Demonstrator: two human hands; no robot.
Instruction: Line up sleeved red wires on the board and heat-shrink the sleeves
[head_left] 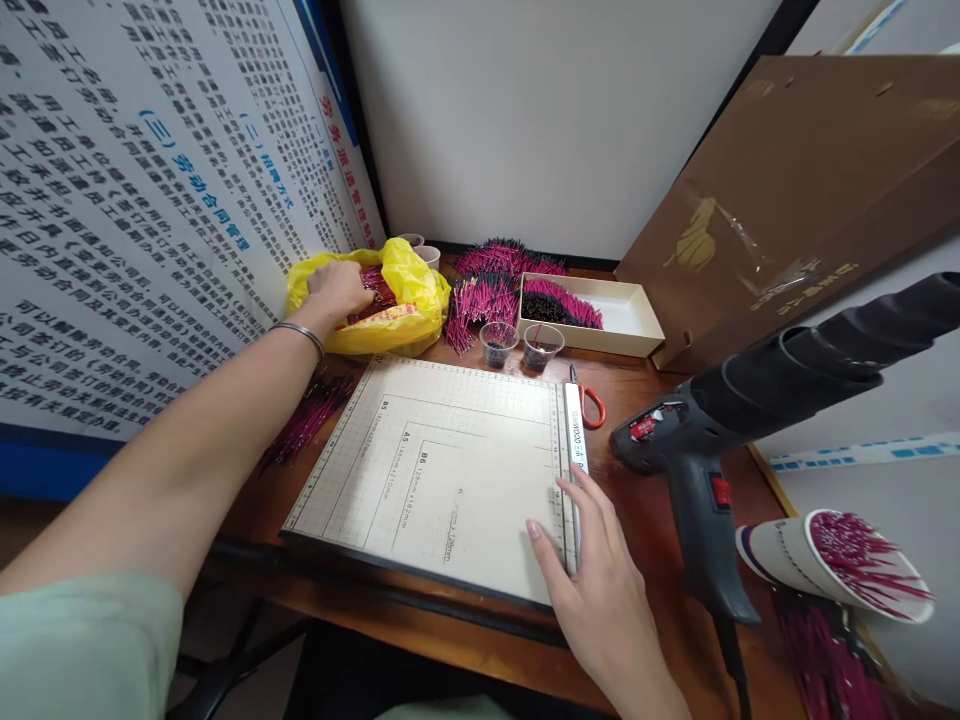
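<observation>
My left hand (340, 290) reaches into a yellow plastic bag (412, 275) at the back left. Its fingers curl down beside short dark-red wires (380, 290) in the bag; the fingertips are hidden, so what they pinch does not show. My right hand (604, 585) lies on the lower right corner of a white paper trimmer board (487, 470), fingers spread and nothing held. The board is printed with a grid and paper sizes. Its ruler strip (571, 430) runs under the right fingers.
Magenta-and-black wire bundles (480, 305) lie behind the board, beside a cardboard tray (626, 315) and two small clear cups (499, 343). Red-handled scissors (593, 408) lie right of the board. A black heat gun (705, 480) and a wire-filled paper cup (787, 550) stand at right.
</observation>
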